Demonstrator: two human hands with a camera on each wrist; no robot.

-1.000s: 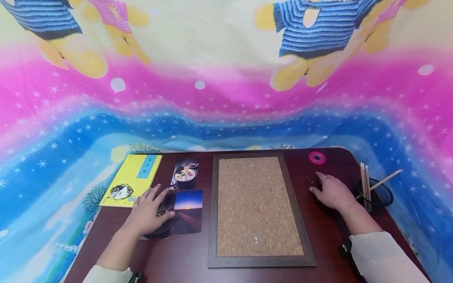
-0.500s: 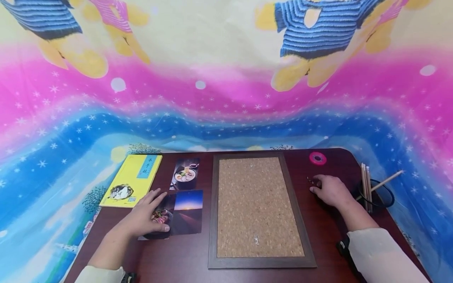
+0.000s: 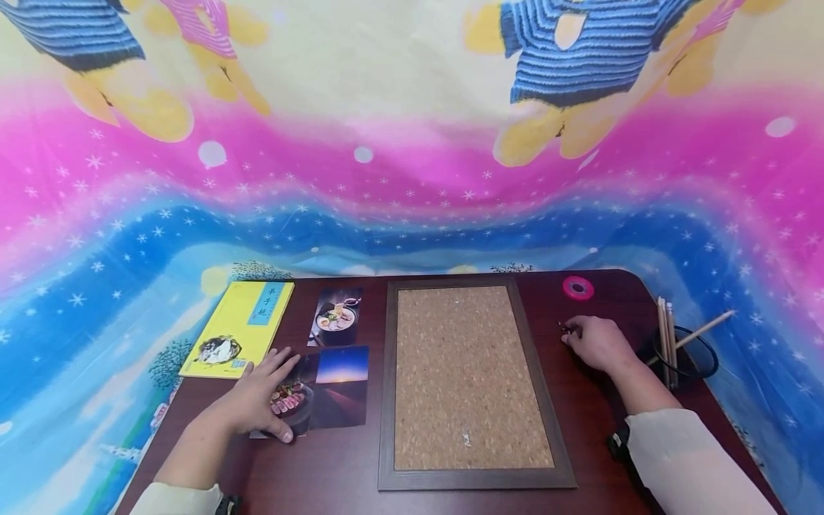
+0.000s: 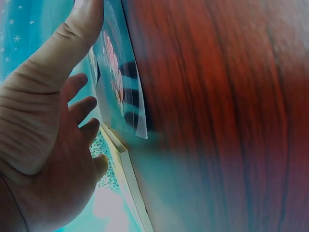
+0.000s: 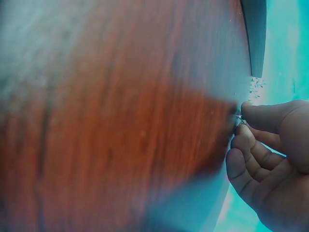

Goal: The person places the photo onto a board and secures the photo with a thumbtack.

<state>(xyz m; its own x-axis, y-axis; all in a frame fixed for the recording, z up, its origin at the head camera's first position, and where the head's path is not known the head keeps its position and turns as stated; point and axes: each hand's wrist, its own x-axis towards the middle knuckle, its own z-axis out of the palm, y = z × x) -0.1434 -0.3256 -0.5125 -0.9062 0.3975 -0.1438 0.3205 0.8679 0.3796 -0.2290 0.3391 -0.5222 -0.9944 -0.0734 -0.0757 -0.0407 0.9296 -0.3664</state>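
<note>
My left hand [image 3: 257, 397] spreads over the left photo of sliced meat in a dark dish [image 3: 291, 402], thumb near its lower edge. In the left wrist view, the fingers of my left hand [image 4: 58, 101] are relaxed beside the glossy photo [image 4: 130, 96]; contact is hard to judge. My right hand [image 3: 599, 345] is low over the table's right side. Its curled fingers pinch a small shiny pin [image 5: 240, 116], seen between thumb and forefinger in the right wrist view. More tiny dark pieces [image 3: 561, 326] lie by the fingertips, too small to make out.
A framed cork board [image 3: 470, 379] lies mid-table. Left of it are a sunset photo [image 3: 341, 383], a ramen photo [image 3: 336, 316] and a yellow book [image 3: 241, 325]. A pink ring-shaped roll [image 3: 578, 287] and a black holder [image 3: 698, 365] with pencils [image 3: 666, 336] stand right.
My left hand has slid left and toward me, uncovering more of the meat photo. My right hand's fingers have curled from extended into a pinch at the small pieces.
</note>
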